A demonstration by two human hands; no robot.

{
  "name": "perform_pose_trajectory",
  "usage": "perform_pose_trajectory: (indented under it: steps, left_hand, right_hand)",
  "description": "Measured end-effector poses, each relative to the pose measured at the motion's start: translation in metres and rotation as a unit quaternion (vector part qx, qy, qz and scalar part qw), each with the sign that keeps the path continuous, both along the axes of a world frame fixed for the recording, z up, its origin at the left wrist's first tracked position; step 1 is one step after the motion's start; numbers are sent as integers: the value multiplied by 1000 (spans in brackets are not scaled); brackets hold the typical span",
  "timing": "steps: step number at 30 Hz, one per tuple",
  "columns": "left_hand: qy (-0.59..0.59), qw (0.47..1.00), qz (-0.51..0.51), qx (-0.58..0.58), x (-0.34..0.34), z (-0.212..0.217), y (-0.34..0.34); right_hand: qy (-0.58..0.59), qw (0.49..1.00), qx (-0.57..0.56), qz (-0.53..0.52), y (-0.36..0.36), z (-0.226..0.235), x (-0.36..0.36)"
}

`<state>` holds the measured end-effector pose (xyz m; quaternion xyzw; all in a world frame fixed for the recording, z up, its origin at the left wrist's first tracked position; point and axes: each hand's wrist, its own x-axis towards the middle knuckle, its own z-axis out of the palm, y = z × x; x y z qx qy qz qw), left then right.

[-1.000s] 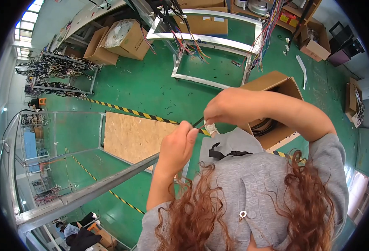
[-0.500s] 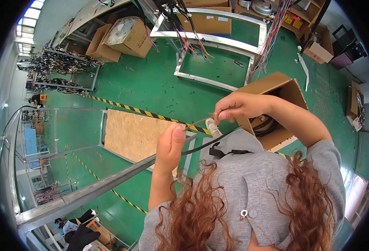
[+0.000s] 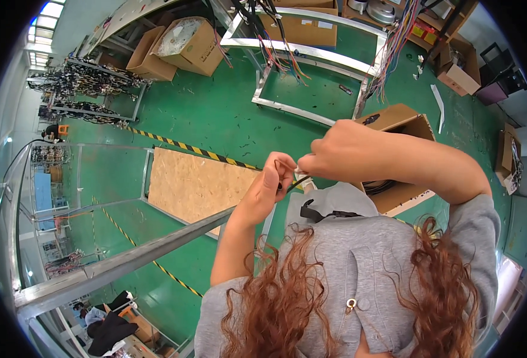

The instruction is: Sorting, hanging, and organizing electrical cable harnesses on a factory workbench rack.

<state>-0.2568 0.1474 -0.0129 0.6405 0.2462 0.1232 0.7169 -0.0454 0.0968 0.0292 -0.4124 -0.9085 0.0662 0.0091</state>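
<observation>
Both hands meet in front of my body, just right of the metal rail's end. My left hand (image 3: 263, 190) is curled, fingers closed on a thin black cable (image 3: 300, 181); a dark piece of it shows between thumb and fingers. At the left fingertips, my right hand (image 3: 335, 152) is closed in a pinch, its back turned up. A small whitish bit shows at its fingertips, but what it grips is hidden. The cable comes out to the right, below the right fingers.
A square metal rail (image 3: 150, 253) crosses from the lower left to my left hand. Beyond it lies a wooden board (image 3: 192, 185). An open cardboard box (image 3: 404, 200) with black cables stands at right. Ahead is a metal frame (image 3: 311, 51) hung with wires.
My hands have come together from apart. The thin reddish wire stretched between them no longer shows. My left hand has moved right and turned; the right hand has rolled back-up.
</observation>
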Motion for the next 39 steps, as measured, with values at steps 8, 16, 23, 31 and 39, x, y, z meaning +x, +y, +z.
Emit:
perform_pose_trajectory:
  steps: [8, 16, 23, 31, 39]
  left_hand:
    - [52, 998, -3, -46, -1, 4, 2]
    - [-65, 990, -76, -97, -3, -6, 2]
    - [-149, 957, -69, -238, 2, -37, -29]
    - [-15, 998, -29, -49, 18, -45, -64]
    - [115, 930, 9, 348, 22, 23, -36]
  right_hand:
    - [181, 976, -118, -30, 3, 16, 16]
    - [-6, 999, 3, -40, -14, 19, 28]
    - [99, 964, -244, -43, -32, 47, 48]
    - [-44, 924, -360, -118, -33, 41, 53]
    - [-39, 961, -249, -111, -14, 47, 47]
